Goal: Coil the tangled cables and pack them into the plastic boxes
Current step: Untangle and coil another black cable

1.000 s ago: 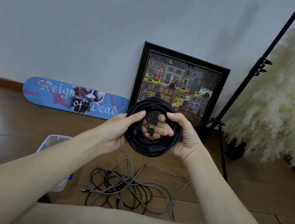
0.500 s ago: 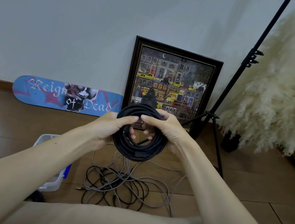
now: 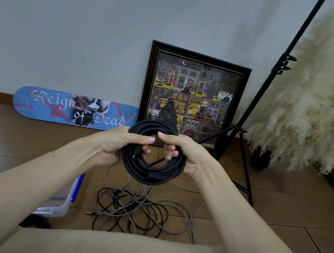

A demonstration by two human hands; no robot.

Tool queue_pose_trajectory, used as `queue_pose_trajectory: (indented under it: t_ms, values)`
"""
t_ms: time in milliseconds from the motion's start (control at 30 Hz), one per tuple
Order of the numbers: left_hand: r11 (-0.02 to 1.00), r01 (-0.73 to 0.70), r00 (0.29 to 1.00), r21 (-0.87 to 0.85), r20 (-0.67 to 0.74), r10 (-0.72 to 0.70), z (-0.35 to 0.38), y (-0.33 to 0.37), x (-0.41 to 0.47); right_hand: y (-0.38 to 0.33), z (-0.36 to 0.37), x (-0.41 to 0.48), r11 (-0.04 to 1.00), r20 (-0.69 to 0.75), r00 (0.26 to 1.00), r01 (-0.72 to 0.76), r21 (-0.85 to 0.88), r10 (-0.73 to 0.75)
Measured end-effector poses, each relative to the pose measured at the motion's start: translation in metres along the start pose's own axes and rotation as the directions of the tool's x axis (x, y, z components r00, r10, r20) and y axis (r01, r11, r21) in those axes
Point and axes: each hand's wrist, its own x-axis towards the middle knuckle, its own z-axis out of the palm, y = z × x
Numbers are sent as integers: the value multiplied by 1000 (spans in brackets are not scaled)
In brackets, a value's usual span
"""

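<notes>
Plastic box [image 3: 58, 207]: on the floor at 8 o'clock from the coil, mostly hidden behind the left forearm. Only one box shows, and its contents cannot be seen.
Left hand [image 3: 113, 146]: grips the coil's 9 o'clock side, with the thumb over the top strands and the fingers curled through the middle.
Black coil [image 3: 150, 178]: held in the air between both hands, upright and wound into a tidy round ring. No tie is visible, and it is not in the box.
Loose cables [image 3: 135, 210]: a grey and black tangle on the floor at 6 o'clock, just below the coil, with neither hand on it.
Right hand [image 3: 190, 155]: grips the coil's 3 o'clock side, fingers curled through the ring.
Done: one cable appears fully coiled.
Left: probably most of the job. This coil needs packing, then the floor tangle needs separating, coiling and boxing.
</notes>
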Motion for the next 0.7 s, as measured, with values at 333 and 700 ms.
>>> queue_pose_trajectory:
  t_ms: [333, 700]
  values:
    - [932, -123, 991, 341, 3, 130, -9, 6, 3, 2, 2, 1, 996, -128, 989, 68, -52, -74]
    - [-403, -507, 503, 762, 641, 580, -7, -9, -4, -6, -11, -3, 982, -282, 956, 28, -188, -82]
